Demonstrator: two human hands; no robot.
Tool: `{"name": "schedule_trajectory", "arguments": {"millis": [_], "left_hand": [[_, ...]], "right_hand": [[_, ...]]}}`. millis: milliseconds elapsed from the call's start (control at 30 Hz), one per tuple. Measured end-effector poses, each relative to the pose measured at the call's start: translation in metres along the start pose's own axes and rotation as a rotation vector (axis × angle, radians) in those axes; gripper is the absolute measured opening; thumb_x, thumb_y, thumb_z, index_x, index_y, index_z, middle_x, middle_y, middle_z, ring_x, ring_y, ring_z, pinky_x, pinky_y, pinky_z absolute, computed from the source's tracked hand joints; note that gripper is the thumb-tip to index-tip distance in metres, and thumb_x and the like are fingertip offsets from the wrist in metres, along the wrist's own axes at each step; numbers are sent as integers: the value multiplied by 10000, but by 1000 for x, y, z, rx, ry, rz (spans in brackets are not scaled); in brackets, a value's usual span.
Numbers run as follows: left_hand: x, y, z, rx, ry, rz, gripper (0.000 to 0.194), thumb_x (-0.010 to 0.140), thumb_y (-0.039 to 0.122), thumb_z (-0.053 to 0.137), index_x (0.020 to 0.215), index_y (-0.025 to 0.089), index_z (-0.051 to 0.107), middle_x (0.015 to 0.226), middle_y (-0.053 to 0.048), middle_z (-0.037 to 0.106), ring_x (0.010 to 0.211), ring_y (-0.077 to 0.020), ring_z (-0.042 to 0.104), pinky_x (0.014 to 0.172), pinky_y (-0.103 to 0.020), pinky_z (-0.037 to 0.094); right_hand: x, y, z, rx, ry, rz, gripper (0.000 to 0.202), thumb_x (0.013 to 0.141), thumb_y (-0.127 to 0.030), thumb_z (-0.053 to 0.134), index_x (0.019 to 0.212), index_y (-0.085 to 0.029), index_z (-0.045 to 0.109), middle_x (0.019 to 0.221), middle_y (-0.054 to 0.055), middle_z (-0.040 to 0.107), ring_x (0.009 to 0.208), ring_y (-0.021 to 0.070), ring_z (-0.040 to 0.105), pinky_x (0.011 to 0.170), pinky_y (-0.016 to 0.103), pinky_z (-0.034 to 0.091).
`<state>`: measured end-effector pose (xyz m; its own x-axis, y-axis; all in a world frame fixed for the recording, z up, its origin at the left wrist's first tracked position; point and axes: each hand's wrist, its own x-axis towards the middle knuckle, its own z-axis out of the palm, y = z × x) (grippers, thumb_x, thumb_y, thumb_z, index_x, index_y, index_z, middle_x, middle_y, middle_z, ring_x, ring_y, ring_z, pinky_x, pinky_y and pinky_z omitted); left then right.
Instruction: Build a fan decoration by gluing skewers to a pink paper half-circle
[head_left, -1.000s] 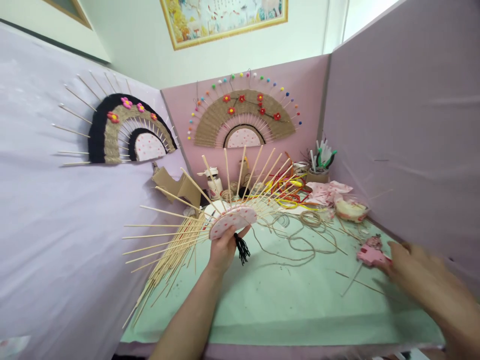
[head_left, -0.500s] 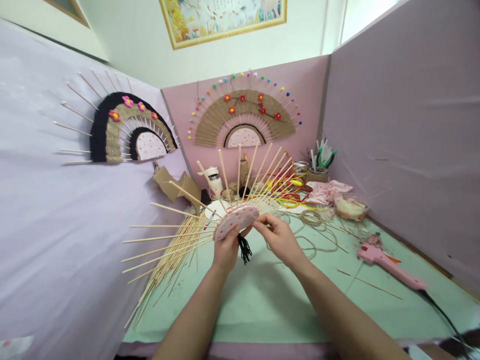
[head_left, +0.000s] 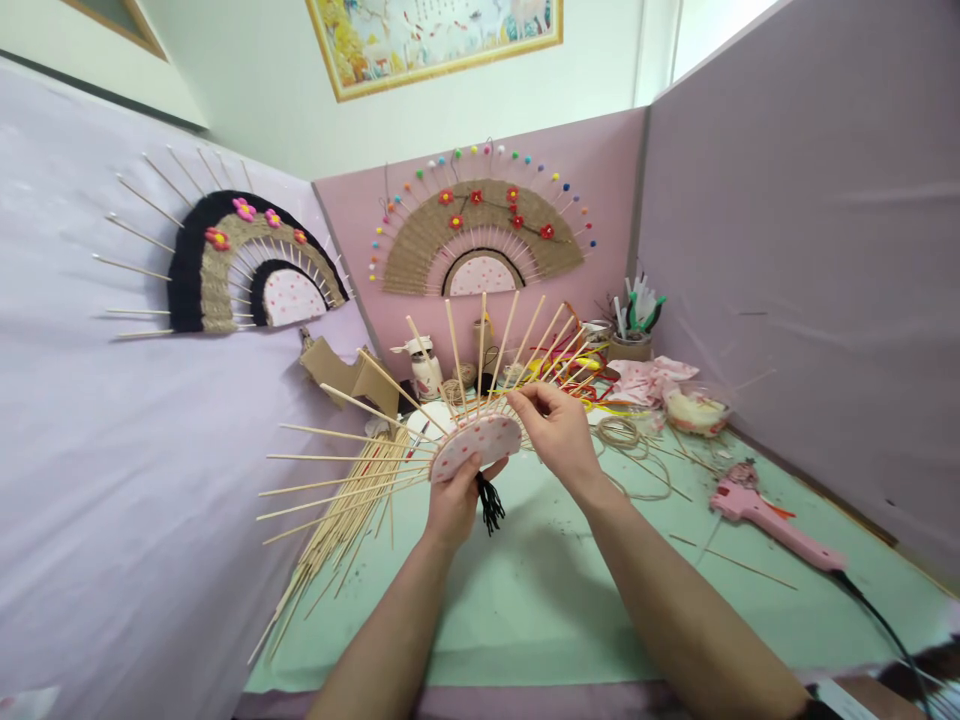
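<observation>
My left hand [head_left: 452, 508] grips a fan frame [head_left: 474, 440] by its lower edge, thumb in front and fingers behind. A half-round base in pale pink spotted cloth forms its middle, and thin wooden sticks [head_left: 390, 380] spread out from the curved edge. Below the base, by my left fingers, hangs a bunch of black yarn [head_left: 491, 503]. Over the right end of the base, in front of the right-hand sticks, my right hand [head_left: 559, 435] is closed in a pinch. What lies between its fingertips, if anything, is too small to make out.
Loose sticks [head_left: 349, 515] lie at the left of the green table. On the right rests a pink glue gun [head_left: 780, 525] with its cord. Coiled twine [head_left: 621, 434], a bottle [head_left: 425, 368] and crumpled cloth [head_left: 651, 380] are farther back. Two finished fans [head_left: 480, 225] hang on the partitions.
My right hand has moved up from the base's lower right edge to in front of the sticks, still pinched. My left hand keeps its hold; the fan has tilted slightly.
</observation>
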<state>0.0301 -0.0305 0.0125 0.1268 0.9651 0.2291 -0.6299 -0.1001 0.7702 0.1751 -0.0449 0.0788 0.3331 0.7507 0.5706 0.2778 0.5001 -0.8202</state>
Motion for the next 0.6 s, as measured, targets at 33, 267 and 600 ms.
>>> {"name": "schedule_trajectory", "arguments": {"millis": [33, 267, 600], "left_hand": [[0, 0, 0, -1, 3, -6, 493, 708, 207, 788, 1163, 176, 600, 1168, -126, 703, 1173, -343, 615, 939, -537, 529], [0, -3, -1, 1, 2, -26, 561, 707, 231, 797, 1223, 196, 579, 1191, -117, 694, 1172, -324, 618, 971, -558, 506], [-2, -1, 2, 45, -17, -58, 486, 744, 301, 764, 1178, 189, 574, 1236, -143, 659, 1183, -345, 604, 930, -545, 536]], "right_hand": [[0, 1, 1, -12, 9, -3, 250, 832, -386, 600, 699, -177, 634, 627, -13, 592, 606, 130, 506, 591, 248, 398], [1, 2, 6, -81, 99, -87, 263, 846, -365, 592, 655, -184, 591, 575, -34, 539, 557, 110, 473, 569, 239, 378], [4, 11, 8, -222, 98, -143, 285, 857, -359, 563, 623, -197, 569, 592, -20, 569, 564, 118, 492, 577, 242, 375]]}}
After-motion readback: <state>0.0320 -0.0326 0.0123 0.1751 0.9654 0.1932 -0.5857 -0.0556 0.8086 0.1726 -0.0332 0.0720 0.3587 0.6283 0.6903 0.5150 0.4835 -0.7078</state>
